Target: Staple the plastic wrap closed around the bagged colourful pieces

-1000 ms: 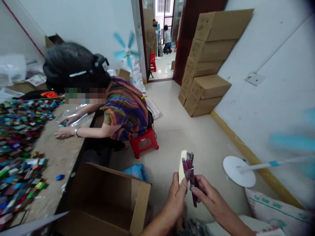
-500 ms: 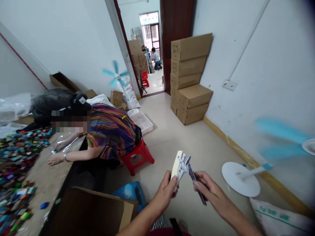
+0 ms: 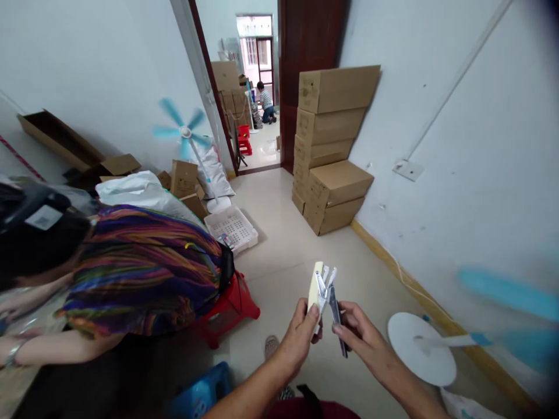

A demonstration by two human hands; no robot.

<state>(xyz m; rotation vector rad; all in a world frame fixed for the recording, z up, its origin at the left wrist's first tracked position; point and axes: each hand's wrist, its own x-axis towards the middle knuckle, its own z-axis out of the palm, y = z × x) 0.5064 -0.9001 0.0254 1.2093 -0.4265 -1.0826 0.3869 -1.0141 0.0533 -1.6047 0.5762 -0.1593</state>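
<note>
A plier-like metal tool (image 3: 326, 291) with two handles is held out in front of me at waist height, its small silver jaws pointing away. My left hand (image 3: 299, 334) is closed around the cream-coloured handle, thumb on top. My right hand (image 3: 362, 334) pinches the bare, dark metal handle between thumb and fingers. The two handles stand a little apart. Nothing shows between the jaws. Below the tool there is pale tiled floor (image 3: 279, 279).
A co-worker in a striped top (image 3: 144, 273) bends over at the left on a red stool (image 3: 238, 311). A blue stool (image 3: 203, 390) stands low left, a fan base (image 3: 421, 349) right. Stacked cartons (image 3: 336, 131) and a white crate (image 3: 233, 227) are ahead. Another person (image 3: 266, 103) kneels beyond the doorway.
The view has moved forward and closer to the co-worker; the table of small coloured pieces has mostly left it. The tool's handles have come closer together, still in both hands.
</note>
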